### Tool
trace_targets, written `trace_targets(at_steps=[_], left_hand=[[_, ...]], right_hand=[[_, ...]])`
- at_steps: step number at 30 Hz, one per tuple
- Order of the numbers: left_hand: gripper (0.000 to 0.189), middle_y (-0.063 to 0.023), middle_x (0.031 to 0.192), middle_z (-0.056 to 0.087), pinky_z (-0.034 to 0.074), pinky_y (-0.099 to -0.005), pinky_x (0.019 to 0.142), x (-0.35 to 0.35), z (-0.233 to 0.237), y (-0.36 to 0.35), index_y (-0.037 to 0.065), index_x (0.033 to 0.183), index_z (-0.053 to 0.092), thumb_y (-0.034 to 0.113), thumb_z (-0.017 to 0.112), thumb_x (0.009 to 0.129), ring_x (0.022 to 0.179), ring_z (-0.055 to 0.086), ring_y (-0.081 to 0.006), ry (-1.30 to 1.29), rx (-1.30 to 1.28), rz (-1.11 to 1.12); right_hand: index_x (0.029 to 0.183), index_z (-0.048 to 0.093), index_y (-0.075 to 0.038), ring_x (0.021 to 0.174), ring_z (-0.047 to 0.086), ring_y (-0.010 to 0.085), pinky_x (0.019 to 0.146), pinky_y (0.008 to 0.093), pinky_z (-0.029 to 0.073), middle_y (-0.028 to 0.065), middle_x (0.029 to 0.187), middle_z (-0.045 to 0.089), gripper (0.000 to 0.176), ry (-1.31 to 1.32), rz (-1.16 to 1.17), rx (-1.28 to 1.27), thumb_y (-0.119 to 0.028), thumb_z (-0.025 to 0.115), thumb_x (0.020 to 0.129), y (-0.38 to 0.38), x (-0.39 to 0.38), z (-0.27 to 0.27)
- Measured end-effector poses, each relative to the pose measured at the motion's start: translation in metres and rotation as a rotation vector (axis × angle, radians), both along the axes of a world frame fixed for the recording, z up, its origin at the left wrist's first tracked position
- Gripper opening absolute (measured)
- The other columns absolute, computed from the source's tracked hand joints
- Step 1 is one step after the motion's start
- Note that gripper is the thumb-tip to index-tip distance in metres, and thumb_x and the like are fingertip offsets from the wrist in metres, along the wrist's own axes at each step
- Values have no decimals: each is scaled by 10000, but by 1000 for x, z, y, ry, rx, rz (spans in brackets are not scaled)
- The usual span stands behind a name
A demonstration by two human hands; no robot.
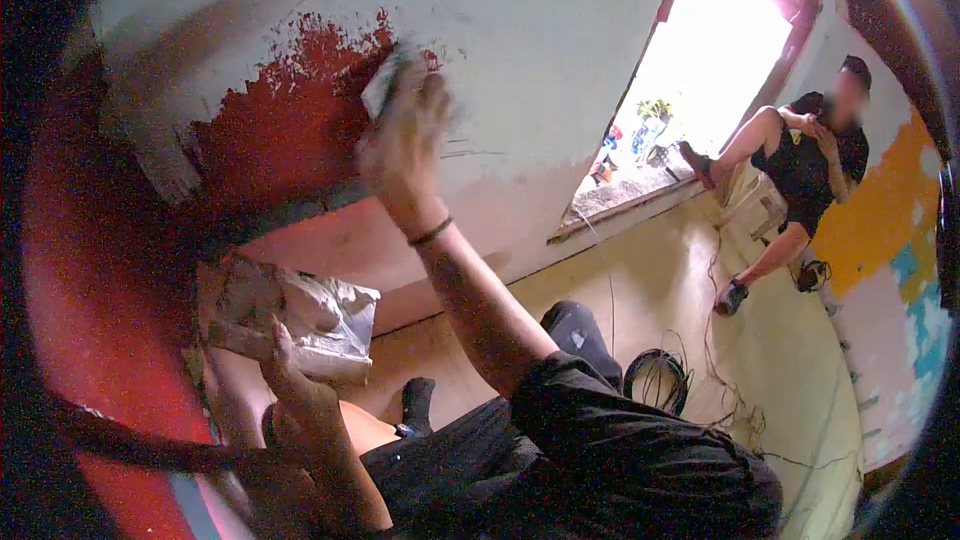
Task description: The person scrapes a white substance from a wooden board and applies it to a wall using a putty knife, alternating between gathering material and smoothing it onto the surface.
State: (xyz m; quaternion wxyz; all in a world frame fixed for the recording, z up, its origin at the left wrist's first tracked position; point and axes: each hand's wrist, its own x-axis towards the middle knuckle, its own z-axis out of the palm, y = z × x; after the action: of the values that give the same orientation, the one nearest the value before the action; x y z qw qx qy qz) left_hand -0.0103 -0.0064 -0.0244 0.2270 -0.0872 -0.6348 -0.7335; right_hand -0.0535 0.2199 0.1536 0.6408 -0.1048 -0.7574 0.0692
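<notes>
My right hand (408, 145), with a dark band at its wrist, is raised to the wall and blurred by motion. Its fingers are closed on a putty knife (380, 85), whose pale blade lies against or close to the wall at the edge of a red patch (300, 105). Whitish filler surrounds the ragged top of that patch. Lower left, my left hand (298, 375) grips a filler pan (335, 365) by its near side. Pale filler (345, 305) is smeared in and around the pan.
A bright window (700, 50) with a potted plant (652, 115) on its sill is at upper right. Beyond it a person (815, 155) sits on a small stool (752, 208). Coiled cable (657, 385) lies on the floor. A dark bar (150, 450) crosses at lower left.
</notes>
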Motion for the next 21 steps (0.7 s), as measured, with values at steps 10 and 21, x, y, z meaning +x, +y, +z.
trace_targets(at_steps=[10,21], left_hand=[[303,-128,1018,572,416,-344,848,-10,27,12,-23,1049,590,219,518,880,931,534,-222,-124,288,-304],[254,-70,949,605,412,-291,768,-6,31,9,-39,1018,581,146,609,846,829,520,-156,-277,434,-306]], right_hand=[[1189,507,42,1084,498,173,939,283,404,69,1255,489,366,-695,1252,-993,7,536,826,48,139,-89],[1176,553,-73,1060,517,334,911,343,421,161,1135,535,516,-910,882,-141,106,431,708,-14,144,-73]])
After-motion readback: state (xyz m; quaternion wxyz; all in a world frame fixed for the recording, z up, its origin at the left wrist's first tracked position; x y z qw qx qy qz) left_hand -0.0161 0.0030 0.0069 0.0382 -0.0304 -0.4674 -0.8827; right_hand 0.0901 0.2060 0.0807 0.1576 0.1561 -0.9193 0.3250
